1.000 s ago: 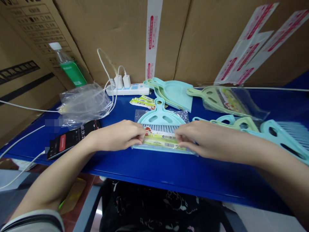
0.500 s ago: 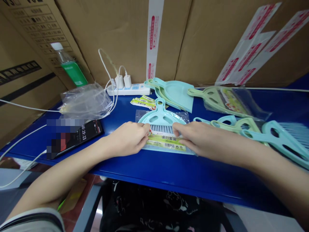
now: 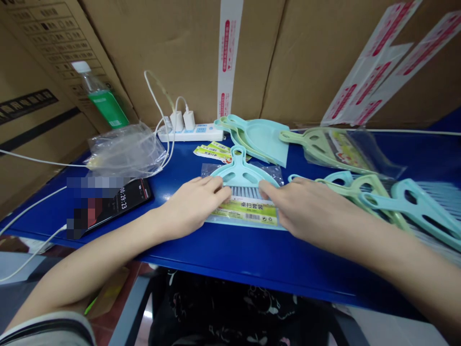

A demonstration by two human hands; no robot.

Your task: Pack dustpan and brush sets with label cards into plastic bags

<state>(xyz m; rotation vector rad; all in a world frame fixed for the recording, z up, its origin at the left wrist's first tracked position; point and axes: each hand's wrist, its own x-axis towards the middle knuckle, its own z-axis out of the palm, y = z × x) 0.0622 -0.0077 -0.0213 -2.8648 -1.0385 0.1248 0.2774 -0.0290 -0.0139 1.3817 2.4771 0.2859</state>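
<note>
A light-blue dustpan and brush set (image 3: 240, 174) lies in a clear plastic bag in front of me, its handle pointing away. Grey bristles (image 3: 241, 192) show above a yellow-green printed card (image 3: 252, 206) inside the bag. My left hand (image 3: 196, 204) is closed at the set's left edge, its fingers curled together over the bag. At the right edge, my right hand (image 3: 306, 206) is closed too, thumb along the bag near the bristles and the other fingers mostly hidden.
Loose blue and green brushes (image 3: 414, 204) lie at right. Behind are stacked dustpans (image 3: 264, 137), a bagged green set (image 3: 324, 149) and printed cards (image 3: 212, 153). At left are plastic bags (image 3: 126, 149), a phone (image 3: 115, 204), a bottle (image 3: 106, 103) and a power strip (image 3: 198, 132) with cables.
My left hand has shifted slightly right and up along the bag's edge. My right hand has turned a little and its fingers sit closer in. The set stays in place.
</note>
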